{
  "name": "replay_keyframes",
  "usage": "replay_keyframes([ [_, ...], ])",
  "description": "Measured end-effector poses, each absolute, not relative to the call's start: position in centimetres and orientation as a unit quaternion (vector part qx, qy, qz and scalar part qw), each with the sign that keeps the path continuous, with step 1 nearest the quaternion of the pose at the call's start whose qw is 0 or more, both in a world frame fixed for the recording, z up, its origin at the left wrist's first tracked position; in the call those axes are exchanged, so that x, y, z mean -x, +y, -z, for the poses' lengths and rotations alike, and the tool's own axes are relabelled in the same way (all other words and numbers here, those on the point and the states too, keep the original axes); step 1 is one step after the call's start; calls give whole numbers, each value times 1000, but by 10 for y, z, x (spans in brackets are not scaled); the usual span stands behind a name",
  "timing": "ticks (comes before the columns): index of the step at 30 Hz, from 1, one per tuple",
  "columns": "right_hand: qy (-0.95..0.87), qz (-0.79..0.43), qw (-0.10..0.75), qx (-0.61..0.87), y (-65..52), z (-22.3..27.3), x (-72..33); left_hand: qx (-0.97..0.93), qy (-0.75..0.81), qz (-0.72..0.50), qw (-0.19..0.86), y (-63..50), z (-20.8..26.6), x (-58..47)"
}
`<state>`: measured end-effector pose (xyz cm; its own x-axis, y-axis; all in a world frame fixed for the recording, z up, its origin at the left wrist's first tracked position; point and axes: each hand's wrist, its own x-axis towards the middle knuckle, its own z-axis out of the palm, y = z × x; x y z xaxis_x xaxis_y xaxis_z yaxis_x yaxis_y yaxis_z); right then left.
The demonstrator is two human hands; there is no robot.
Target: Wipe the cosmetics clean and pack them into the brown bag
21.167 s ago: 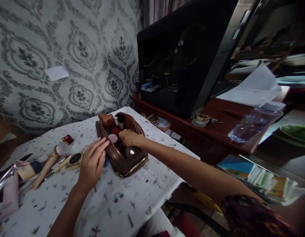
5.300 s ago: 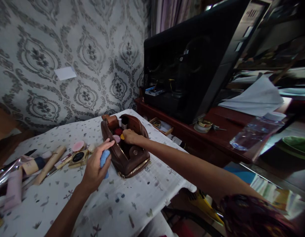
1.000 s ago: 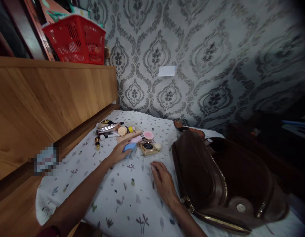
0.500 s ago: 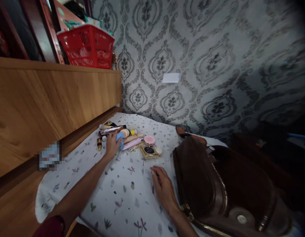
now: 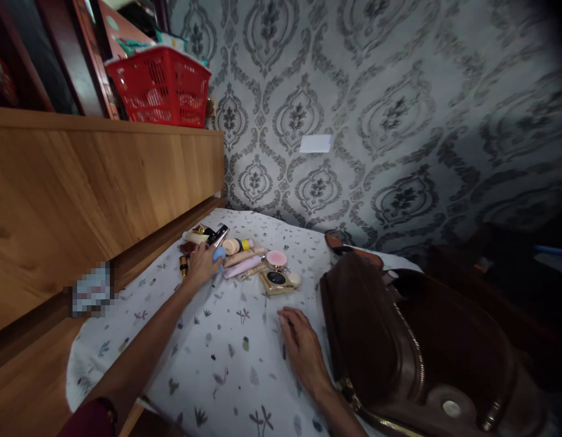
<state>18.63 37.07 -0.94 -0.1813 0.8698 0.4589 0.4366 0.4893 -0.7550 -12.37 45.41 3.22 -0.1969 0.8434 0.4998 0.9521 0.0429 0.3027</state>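
Note:
My left hand is closed at the cosmetics pile, on a silver tube that slants up from behind its fingers. A soft blue piece, perhaps a sponge, shows against the fingertips; I cannot tell if it is held. Beside it lie a beige-and-yellow bottle, a lilac tube, a pink round compact and a gold case with a black oval. A small black-and-gold bottle is left of the hand. My right hand rests on the cloth, empty, fingers loosely bent.
A large brown leather bag stands unzipped beside my right hand, with a brown strap behind it. Printed white cloth covers the surface. Along the left runs a wooden cabinet with a red basket on top. Patterned wall closes the back.
My left hand has shifted slightly left, and the silver tube has swung from lying nearly level to a steep slant. Less of the blue piece shows. My right hand has stayed put.

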Motion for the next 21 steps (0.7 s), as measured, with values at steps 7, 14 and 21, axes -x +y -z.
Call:
replay_keyframes([
  [7, -737, -235, 445, 451, 372, 11, -187, 702, -626, 337, 46, 439, -20, 106],
  [14, -739, -234, 446, 448, 371, 8, -187, 675, -658, 326, 66, 440, -28, 121],
  [21, -752, -231, 433, 440, 370, 4, -188, 593, -759, 231, 138, 433, -35, 140],
])
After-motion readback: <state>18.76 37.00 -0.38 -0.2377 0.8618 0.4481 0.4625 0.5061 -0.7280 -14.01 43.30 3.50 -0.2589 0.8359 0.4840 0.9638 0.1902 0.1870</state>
